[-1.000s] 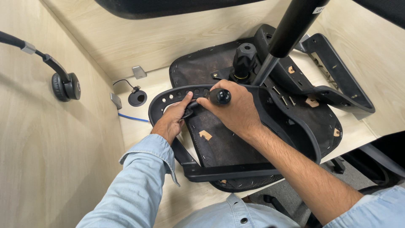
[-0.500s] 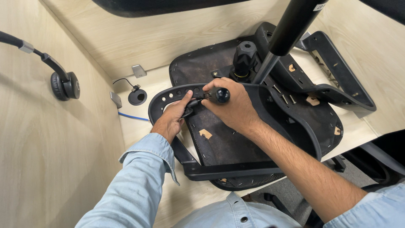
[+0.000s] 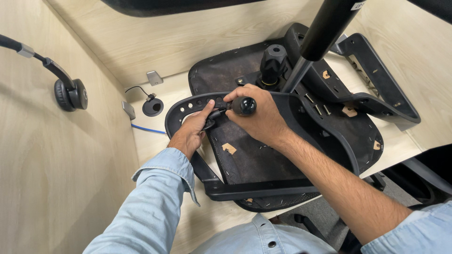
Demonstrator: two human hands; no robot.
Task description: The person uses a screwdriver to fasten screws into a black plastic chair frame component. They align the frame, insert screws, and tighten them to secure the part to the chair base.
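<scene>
The right hand [image 3: 256, 117] grips a screwdriver [image 3: 238, 107] by its round black handle, tip pointing toward the left hand [image 3: 193, 129], whose fingers pinch the curved black armrest bracket [image 3: 188, 104]. Under both hands lies an upturned chair seat [image 3: 263, 155] on a pale wooden surface [image 3: 155, 141]. Beyond the left hand, a headset [image 3: 68, 94] hangs on the side panel.

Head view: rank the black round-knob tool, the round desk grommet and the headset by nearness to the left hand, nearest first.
1. Black round-knob tool: just right of the left hand, whose fingers reach its tip; the right hand grips it.
2. Round desk grommet: up and left, on the desk.
3. Headset: far left, hanging at the side panel.
</scene>
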